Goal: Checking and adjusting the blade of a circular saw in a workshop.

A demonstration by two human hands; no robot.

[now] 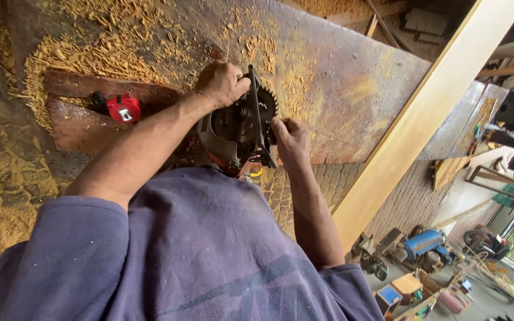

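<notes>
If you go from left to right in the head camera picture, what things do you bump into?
Red tape measure → left hand → circular saw → right hand → long pale wooden plank → blue machine.

Saw blade (264, 110) half behind guard

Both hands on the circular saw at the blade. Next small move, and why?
Probably keep the left hand bracing the circular saw and let the right hand turn whatever it pinches beside the toothed blade. The saw lies on its side with the blade exposed and fingers close to the teeth, so steady bracing seems safest.
</notes>
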